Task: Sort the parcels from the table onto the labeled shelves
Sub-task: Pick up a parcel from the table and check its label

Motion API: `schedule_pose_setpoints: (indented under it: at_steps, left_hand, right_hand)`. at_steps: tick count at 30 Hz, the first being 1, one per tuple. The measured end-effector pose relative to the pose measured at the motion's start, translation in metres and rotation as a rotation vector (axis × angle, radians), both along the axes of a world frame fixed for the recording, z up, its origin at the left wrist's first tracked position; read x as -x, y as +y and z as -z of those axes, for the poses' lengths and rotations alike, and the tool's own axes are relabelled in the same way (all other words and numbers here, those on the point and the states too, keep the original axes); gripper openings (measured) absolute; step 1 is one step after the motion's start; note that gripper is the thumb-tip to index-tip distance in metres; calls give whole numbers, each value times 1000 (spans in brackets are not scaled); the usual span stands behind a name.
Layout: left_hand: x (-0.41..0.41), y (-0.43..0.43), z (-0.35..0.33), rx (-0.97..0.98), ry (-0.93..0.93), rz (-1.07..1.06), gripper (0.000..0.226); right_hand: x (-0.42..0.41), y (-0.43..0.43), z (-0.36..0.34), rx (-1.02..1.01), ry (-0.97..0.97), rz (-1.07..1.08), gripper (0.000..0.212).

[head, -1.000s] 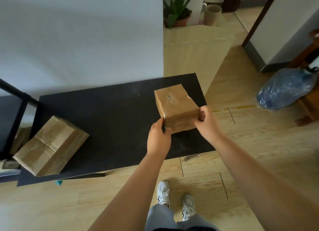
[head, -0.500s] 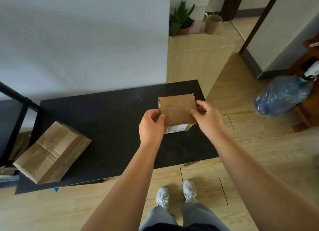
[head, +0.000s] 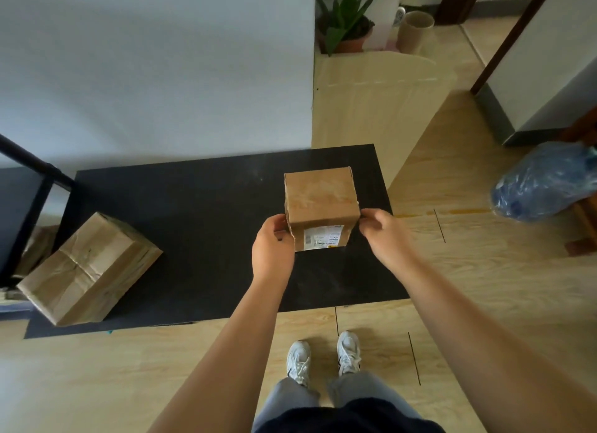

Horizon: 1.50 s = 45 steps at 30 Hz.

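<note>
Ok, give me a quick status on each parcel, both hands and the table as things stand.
small parcel: gripped from both sides over the table, white label facing the camera
left hand: closed on the small parcel's left side
right hand: fingertips on its right side
large parcel: lying at the table's left end, taped shut, creased
table: black top, bare in the middle

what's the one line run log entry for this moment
phase: inspect label | held: small parcel, label facing camera | left hand: gripping | right hand: gripping | remaining on table: large parcel
</note>
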<state>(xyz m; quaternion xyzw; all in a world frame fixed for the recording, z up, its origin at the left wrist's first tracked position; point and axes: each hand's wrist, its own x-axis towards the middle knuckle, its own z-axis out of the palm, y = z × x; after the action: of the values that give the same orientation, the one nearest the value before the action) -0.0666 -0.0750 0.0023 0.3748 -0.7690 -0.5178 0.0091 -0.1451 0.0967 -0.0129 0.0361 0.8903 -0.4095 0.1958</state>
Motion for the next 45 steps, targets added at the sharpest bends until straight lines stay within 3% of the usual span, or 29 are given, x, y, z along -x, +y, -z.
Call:
schedule_pose_setpoints:
  at_steps: [8, 15, 21, 28, 33, 37, 40, 45]
  left_hand:
    - [5, 6, 11, 34, -83, 54, 31]
    - [8, 7, 4, 49, -8, -20, 36]
    - [8, 5, 7, 21, -43, -54, 30]
    - [0, 5, 26, 51, -161, 50, 23]
    - [-4, -3, 35, 179, -204, 151, 28]
    - [-3, -11, 20, 410, -160, 242, 38]
    - [4, -20, 12, 665, -90, 470, 48]
    - [17, -31, 14, 908, -207, 813, 61]
  right_hand:
    - [-4, -10, 6, -90, -51, -127, 31]
    - [-4, -14, 3, -77, 28, -91, 20]
    - [-4, -16, 6, -81, 105, -110, 29]
    - [-5, -21, 14, -195, 121, -200, 42]
    - [-5, -25, 15, -233, 107, -255, 46]
    - [-7, -23, 14, -234, 107, -250, 55]
    - [-12, -20, 12, -248, 191, -239, 57]
    - [-23, -21, 4, -224, 310, -252, 48]
